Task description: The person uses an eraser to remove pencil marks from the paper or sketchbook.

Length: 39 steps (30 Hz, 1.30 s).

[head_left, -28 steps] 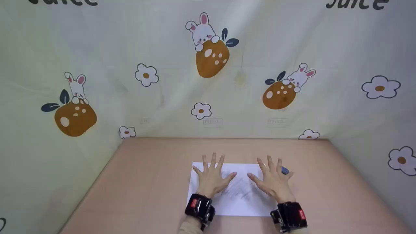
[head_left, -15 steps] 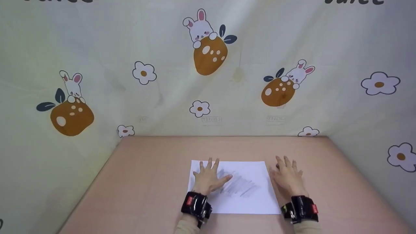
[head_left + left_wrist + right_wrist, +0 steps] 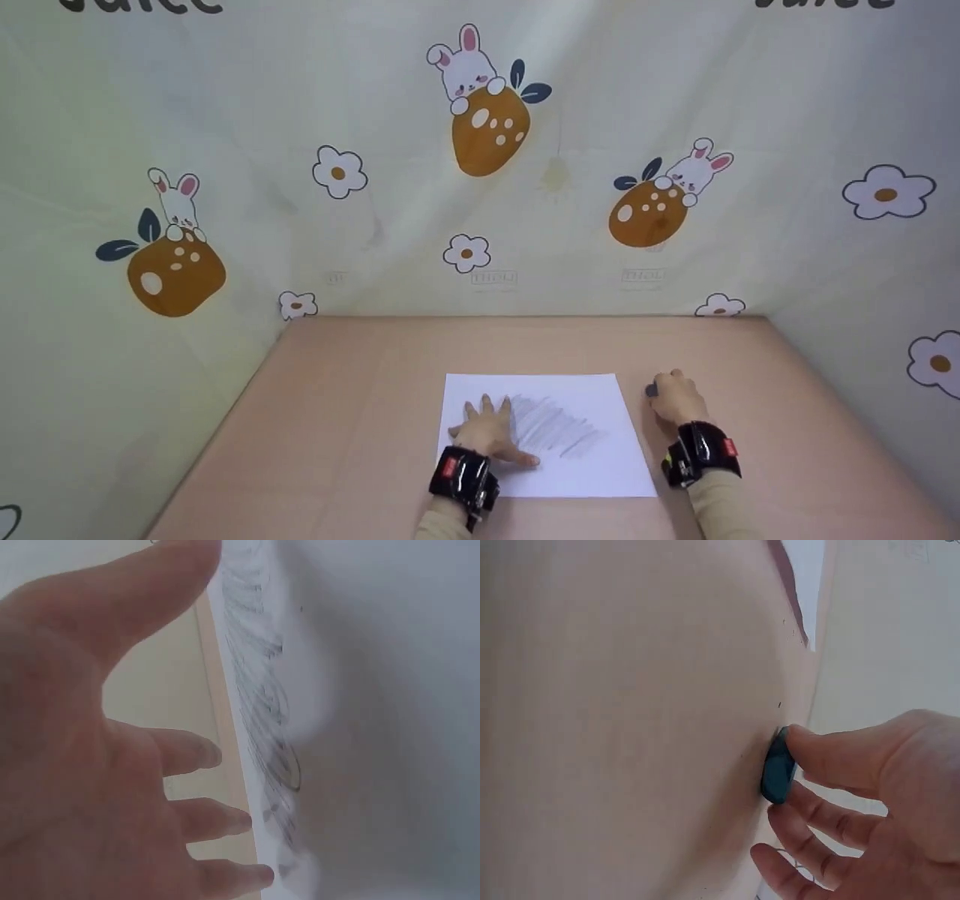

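A white sheet of paper (image 3: 592, 469) lies on the pink table (image 3: 352, 405), with grey pencil scribble (image 3: 555, 427) across its middle. My left hand (image 3: 486, 429) rests flat on the sheet's left part, fingers spread; in the left wrist view the left hand (image 3: 112, 765) sits beside the scribble (image 3: 262, 697). My right hand (image 3: 673, 399) is on the table just right of the paper, fingers curled. It pinches a small dark blue eraser-like block (image 3: 651, 390) that lies on the table; the right wrist view shows this block (image 3: 778, 771) between thumb and fingers (image 3: 832, 757).
A pale cloth backdrop (image 3: 480, 187) printed with rabbits, oranges and flowers rises behind the table and along both sides. The table's far edge (image 3: 525, 316) meets the cloth. Black bands sit on both wrists.
My right hand left the paper, moved right and curled onto the dark blue block. My left hand slid back toward me on the sheet, uncovering the scribble.
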Motion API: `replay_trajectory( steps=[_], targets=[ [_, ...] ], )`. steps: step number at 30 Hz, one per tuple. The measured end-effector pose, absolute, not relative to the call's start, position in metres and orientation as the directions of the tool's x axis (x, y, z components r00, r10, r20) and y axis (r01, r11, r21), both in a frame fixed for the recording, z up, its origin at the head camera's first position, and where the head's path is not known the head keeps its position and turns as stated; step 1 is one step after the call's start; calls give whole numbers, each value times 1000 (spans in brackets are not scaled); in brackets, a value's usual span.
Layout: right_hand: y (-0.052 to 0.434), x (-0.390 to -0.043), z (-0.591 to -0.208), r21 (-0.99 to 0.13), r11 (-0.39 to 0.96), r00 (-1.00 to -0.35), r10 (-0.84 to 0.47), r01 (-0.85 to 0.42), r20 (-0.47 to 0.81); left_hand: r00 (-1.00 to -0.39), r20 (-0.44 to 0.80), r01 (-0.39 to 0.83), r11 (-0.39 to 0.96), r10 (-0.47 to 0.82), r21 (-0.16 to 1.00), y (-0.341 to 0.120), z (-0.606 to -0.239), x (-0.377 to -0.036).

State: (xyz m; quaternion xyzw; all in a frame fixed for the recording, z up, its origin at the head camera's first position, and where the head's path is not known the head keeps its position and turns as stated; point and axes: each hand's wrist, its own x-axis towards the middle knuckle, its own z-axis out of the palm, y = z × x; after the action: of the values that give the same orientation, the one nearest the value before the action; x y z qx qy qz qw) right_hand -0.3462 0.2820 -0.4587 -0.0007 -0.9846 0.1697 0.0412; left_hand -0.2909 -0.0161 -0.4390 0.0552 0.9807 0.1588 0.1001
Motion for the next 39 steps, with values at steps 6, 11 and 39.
replay_trajectory(
  steps=[6, 11, 39],
  targets=[
    [282, -349, -461, -428, 904, -998, 14, -14, 62, -977, -181, 65, 968, 111, 243, -12, -440, -285],
    [279, -345, -462, -491, 870, -999, -23, -44, 47, -979, -170, 64, 966, 110, 251, -11, -440, -285],
    [225, -311, -458, -489, 815, -950, -279, -310, 137, -988, -145, -52, 998, -56, -33, 47, -442, -263]
  ],
)
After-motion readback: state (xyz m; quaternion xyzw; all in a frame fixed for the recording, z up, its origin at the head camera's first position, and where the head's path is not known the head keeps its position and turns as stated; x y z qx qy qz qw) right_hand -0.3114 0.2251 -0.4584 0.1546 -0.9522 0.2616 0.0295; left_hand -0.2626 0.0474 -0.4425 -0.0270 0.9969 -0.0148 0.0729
